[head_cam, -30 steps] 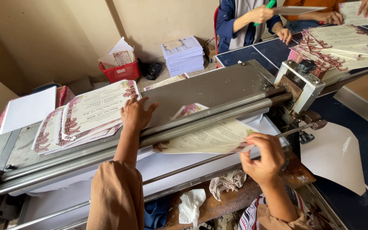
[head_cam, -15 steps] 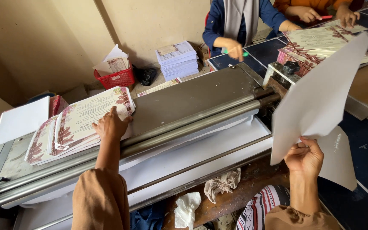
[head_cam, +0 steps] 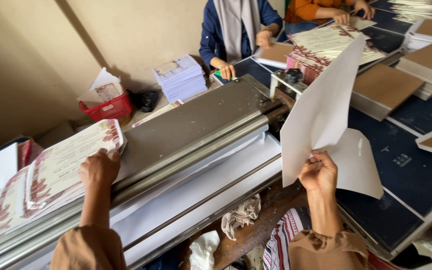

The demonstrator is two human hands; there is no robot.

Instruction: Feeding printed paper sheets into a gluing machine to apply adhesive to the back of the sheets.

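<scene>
Two hands are at work over a long metal roller machine [head_cam: 196, 120]. Nearest the camera, crumpled rags [head_cam: 241, 220] lie on the wooden ledge below the rollers. The right hand [head_cam: 319, 172] is closed on the lower corner of a large white sheet [head_cam: 321, 110], thumb in front and fingers behind, holding it upright in the air just right of the machine, above another white sheet [head_cam: 361, 165] that lies on the dark blue table [head_cam: 401, 150]. The held sheet looks light and fairly stiff, like thin card: it stands almost flat from a one-corner grip with only a slight bow, so it would likely crease if pinched hard, and an edge or corner is the natural place to take it. The left hand [head_cam: 98, 169] rests palm down, fingers curled, on the near edge of a fanned stack of printed cards with red floral borders [head_cam: 56, 175], lying at the machine's left end; whether it grips a card I cannot tell. Farther back stand a red basket [head_cam: 107, 107] and a pile of white booklets [head_cam: 181, 79], and two other people [head_cam: 236, 35] handle more cards at the table's far side.
</scene>
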